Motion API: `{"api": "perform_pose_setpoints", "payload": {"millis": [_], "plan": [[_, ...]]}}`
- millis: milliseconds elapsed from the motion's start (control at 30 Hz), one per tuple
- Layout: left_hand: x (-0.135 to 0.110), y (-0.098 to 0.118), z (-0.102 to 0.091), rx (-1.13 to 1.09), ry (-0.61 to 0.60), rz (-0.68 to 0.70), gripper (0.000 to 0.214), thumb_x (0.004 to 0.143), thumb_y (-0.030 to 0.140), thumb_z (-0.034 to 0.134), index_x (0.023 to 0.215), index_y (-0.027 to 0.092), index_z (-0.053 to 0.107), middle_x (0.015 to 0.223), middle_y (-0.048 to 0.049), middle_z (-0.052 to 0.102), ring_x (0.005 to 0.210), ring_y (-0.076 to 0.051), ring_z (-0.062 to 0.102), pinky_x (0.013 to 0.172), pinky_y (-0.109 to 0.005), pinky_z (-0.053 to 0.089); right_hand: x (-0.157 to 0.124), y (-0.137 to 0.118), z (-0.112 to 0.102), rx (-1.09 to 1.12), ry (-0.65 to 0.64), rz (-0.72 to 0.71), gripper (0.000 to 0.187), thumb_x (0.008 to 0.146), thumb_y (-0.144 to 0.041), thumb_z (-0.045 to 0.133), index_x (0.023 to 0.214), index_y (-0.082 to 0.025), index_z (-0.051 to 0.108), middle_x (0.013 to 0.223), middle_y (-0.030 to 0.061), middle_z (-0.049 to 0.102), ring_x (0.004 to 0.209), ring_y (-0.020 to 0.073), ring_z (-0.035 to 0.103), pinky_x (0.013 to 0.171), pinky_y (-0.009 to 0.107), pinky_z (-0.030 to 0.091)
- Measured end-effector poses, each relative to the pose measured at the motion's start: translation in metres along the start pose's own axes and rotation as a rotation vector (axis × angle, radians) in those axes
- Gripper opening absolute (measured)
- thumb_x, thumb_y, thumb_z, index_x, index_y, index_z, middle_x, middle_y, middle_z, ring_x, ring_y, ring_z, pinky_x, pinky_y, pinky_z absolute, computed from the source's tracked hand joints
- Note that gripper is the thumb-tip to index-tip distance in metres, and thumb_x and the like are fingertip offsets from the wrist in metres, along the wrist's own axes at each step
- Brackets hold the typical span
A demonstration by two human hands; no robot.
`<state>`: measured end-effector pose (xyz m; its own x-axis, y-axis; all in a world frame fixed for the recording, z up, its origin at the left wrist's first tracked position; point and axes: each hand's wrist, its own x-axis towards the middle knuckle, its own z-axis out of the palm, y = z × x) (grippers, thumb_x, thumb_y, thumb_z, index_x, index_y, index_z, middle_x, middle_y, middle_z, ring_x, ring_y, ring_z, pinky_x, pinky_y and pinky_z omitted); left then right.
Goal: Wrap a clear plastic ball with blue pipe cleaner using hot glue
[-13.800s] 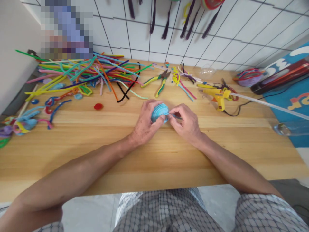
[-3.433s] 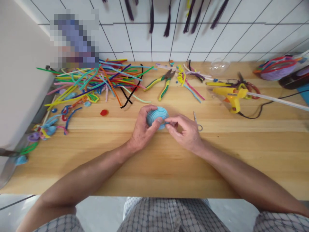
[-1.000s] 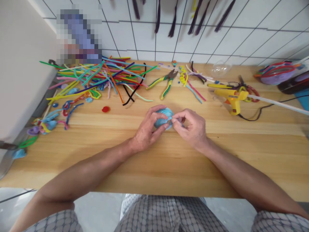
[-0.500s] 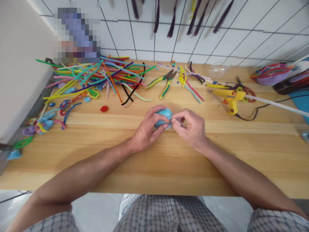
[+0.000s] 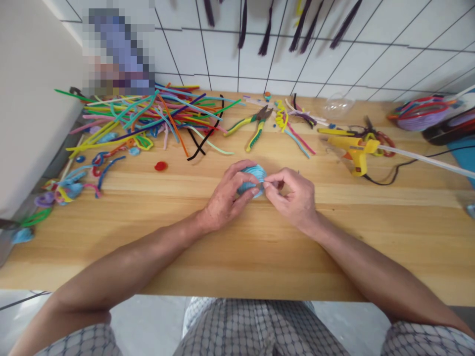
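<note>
A light blue rounded coil (image 5: 256, 172), apparently wound from pipe cleaner, is between my hands just above the wooden table. My left hand (image 5: 228, 195) is closed around its left side, the fingers over the top and the thumb at the front. The thumb and index finger of my right hand (image 5: 291, 195) pinch at the coil's right edge. Exactly what lies between those fingertips is too small to see. The coil's left and lower parts are hidden by my left hand.
Many loose pipe cleaners (image 5: 148, 116) lie at the back left. Behind my hands are pliers (image 5: 256, 126) and a yellow spiral (image 5: 281, 118). A red disc (image 5: 161, 166) sits left of my left hand. A yellow glue gun (image 5: 356, 151) with its cord lies to the right.
Both hands keep nearly the same place and grip on the blue coil. The camera view has shifted very slightly; nothing else has visibly moved.
</note>
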<state>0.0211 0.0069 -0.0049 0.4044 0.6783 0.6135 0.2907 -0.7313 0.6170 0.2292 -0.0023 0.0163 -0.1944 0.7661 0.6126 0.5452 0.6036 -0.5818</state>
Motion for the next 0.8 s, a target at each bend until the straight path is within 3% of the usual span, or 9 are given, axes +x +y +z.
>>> {"api": "perform_pose_setpoints", "payload": {"millis": [667,800], "plan": [[0.0008,0.0041,-0.0005,-0.012,0.017,-0.021,0.012,0.105,0.026,0.067,0.114,0.021,0.061,0.141,-0.0165,0.064,0.136,-0.025,0.064,0.11,-0.049,0.056,-0.0049,-0.0029,0.0042,-0.043,0.011,0.038,0.014,0.089,-0.014,0.064,0.082,-0.026,0.066,0.066,-0.0043,0.066,0.06,0.0142,0.062,0.062,0.029,0.053],[0.001,0.0019,0.0,-0.022,0.028,-0.018,0.014,0.104,0.025,0.069,0.115,0.021,0.062,0.14,-0.0166,0.064,0.135,-0.025,0.064,0.111,-0.047,0.056,-0.0056,-0.0039,0.0047,-0.043,0.014,0.041,0.01,0.092,-0.016,0.065,0.09,-0.026,0.069,0.068,-0.0043,0.066,0.061,0.0142,0.062,0.063,0.029,0.054]]}}
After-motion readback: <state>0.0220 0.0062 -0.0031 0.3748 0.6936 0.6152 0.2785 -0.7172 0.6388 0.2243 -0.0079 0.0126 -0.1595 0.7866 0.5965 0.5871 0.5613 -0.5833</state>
